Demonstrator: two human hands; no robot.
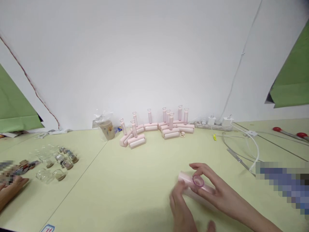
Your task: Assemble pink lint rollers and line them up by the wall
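Note:
A pink roller point(184, 176) lies at the lower right of the table. My left hand point(181, 204), slightly blurred, touches its left part with bent fingertips, its thumb apart. My right hand point(213, 188) pinches a small clear, purple-rimmed ring or tube end point(198, 181) between thumb and fingers, just over the roller. Further back stand several pink rollers with upright heart-topped handles point(171, 122), in a loose row near the wall. A small heart-shaped piece point(182, 134) lies beside them.
A plastic-wrapped cup point(107, 130) stands left of the rollers. Small corked glass bottles point(59, 174) are at the left, near another person's hand point(14, 190). A power strip point(213, 126), white cables point(257, 148) and red-ended items point(277, 129) lie at the right.

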